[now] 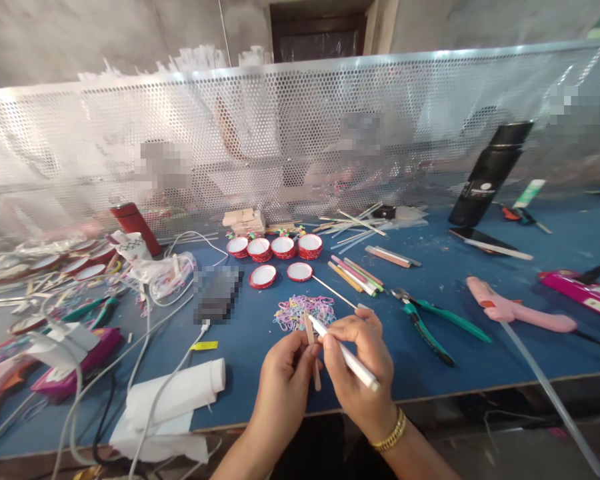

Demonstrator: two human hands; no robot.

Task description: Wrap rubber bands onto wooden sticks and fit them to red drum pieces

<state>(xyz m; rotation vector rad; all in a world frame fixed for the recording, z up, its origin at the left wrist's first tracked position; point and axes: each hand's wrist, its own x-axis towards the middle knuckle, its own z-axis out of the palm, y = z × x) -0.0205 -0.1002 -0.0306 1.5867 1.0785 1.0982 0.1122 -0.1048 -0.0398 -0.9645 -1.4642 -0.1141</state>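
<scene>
Pinched in my left hand (285, 377) is a wooden craft stick (309, 328), held upright close to the table's front edge. My right hand (367, 373) grips a white marker pen (355, 365) slantwise; its front end is right by the stick, though I cannot tell if they touch. Just behind both hands lies a heap of pastel rubber bands (300, 308). A thin stick (335, 291) runs from a small red-rimmed white dish (299, 271) towards my right fingers; its near end is partly hidden by them.
Stacked red-rimmed dishes (259, 249) stand farther back. Teal-handled pliers (427, 327), a pink glue gun (517, 310) and a black bottle (490, 173) are on the right. Left are a phone (219, 297), white cables and a white roll (175, 393). A perforated metal screen (290, 147) closes the back.
</scene>
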